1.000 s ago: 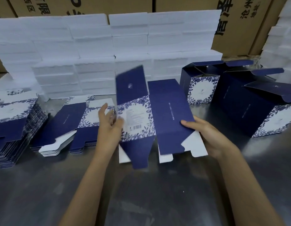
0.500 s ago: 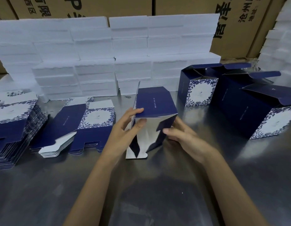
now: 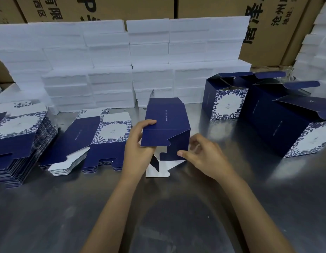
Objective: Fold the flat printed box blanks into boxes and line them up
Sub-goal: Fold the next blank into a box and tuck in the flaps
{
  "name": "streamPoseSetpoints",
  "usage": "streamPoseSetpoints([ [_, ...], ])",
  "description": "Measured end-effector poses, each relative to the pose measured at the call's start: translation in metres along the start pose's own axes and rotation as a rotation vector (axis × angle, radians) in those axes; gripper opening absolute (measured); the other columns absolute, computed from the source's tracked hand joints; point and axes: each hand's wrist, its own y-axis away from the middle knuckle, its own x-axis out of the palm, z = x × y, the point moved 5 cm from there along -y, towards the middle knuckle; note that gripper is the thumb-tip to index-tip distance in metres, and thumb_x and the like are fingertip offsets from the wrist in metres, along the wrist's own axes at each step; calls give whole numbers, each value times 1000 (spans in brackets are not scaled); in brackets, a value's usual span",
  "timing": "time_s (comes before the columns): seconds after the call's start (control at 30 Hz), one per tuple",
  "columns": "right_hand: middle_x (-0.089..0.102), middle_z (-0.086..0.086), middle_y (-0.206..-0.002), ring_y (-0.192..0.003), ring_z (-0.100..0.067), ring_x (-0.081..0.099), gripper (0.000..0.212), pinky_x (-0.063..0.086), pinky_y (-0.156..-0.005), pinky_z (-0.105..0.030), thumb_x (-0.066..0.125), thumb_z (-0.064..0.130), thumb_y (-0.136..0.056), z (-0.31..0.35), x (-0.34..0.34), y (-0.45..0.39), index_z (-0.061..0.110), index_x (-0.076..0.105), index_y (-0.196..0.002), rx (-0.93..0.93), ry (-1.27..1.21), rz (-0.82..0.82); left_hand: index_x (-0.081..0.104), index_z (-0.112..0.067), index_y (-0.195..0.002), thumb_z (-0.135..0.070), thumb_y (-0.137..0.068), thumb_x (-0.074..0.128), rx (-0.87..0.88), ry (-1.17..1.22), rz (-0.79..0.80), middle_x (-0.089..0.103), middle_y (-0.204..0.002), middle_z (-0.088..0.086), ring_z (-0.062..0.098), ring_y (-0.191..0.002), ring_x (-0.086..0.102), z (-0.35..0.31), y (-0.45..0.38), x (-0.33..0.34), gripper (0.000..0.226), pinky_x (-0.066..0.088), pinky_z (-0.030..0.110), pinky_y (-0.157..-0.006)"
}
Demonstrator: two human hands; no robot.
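Navy box blank sits half-formed between our hands: left hand pinches its near flap, right hand seemingly loose, fingertip on corner. Weak corner pressure could spring bottom flaps open.

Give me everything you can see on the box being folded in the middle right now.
The half-folded box is dark blue printed card with a white inside and a thin line of pale text along its top panel. It lies on its side on the metal table, opened into a sleeve, its near end open. One blue flap is folded across that end; a white flap lies on the table. The left hand pinches its left edge; the right hand touches the lower right corner.
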Motion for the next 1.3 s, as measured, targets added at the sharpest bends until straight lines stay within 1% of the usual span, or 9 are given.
streamPoseSetpoints([
  [0.07, 62, 7, -75, -67, -6, 54, 34, 40, -57, -28, 73, 51, -87, 0, 1, 1, 25, 55, -76, -34, 58, 17, 64, -38, -118, 1, -83, 70, 4, -12, -10, 64, -128, -9, 14, -111, 65, 0, 0, 1, 53, 57, 40, -88],
  [0.17, 63, -7, -71, -68, -23, 55, 29, 49, -65, -43, 68, 31, -96, 7, 10, 0, 7, 59, -82, -91, -1, 46, 64, -39, -114, 1, -82, 68, -3, 1, -15, 65, -124, -10, 13, -104, 66, -3, 2, 1, 51, 54, 29, -78],
  [0.27, 61, -7, -67, -63, -20, 50, 31, 44, -60, -31, 70, 31, -95, 5, 9, -4, 10, 56, -76, -88, -17, 30, 64, -39, -113, 1, -82, 67, -15, 12, -8, 65, -123, -5, 11, -92, 61, -6, 3, 0, 50, 47, 20, -71],
  [0.53, 44, 12, -52, -52, -12, 38, 52, 31, -49, -20, 75, 31, -92, 12, 4, -2, 23, 34, -61, -153, -73, -118, 63, -38, -112, -3, -77, 63, -39, 9, -16, 64, -121, -3, 16, -93, 63, -10, 4, 0, 50, 53, 43, -76],
  [0.7, 44, 10, -56, -55, -9, 38, 43, 32, -52, -20, 72, 42, -91, 20, -4, 1, 21, 44, -66, -167, -172, -190, 63, -38, -112, -9, -75, 63, -44, 17, -5, 65, -123, -5, 18, -107, 64, -12, 4, 1, 47, 49, 30, -80],
  [0.97, 38, 0, -57, -56, -12, 32, 37, 28, -52, -21, 67, 20, -97, 37, -15, 6, 10, 43, -70, -219, -192, -265, 63, -36, -115, 5, -84, 65, -41, 14, 22, 63, -126, -4, 17, -105, 63, -13, 4, 0, 52, 51, 33, -84],
  [1.07, 54, 8, -76, -73, -8, 49, 22, 35, -65, -17, 65, 31, -94, 39, -23, 11, 16, 54, -82, -171, -315, -317, 63, -33, -121, 2, -87, 68, -67, -8, 111, 60, -134, -5, 21, -112, 64, -17, 1, -2, 49, 52, 33, -86],
  [1.17, 59, 20, -117, -113, 1, 54, 25, 37, -87, -10, 58, 52, -89, 44, -26, 14, 37, 61, -109, -104, -530, -309, 58, -38, -131, -1, -87, 73, -106, -74, 254, 54, -142, -8, 18, -121, 61, -20, -1, -4, 59, 52, 27, -89],
  [1.3, 48, 17, -145, -137, 1, 42, 34, 37, -111, -28, 73, 25, -94, 46, -20, 12, 31, 65, -126, -145, -459, -210, 42, -54, -139, -14, -75, 88, -178, -81, 526, 52, -141, -21, -3, -129, 50, -16, 4, -6, 89, 53, 17, -87],
])
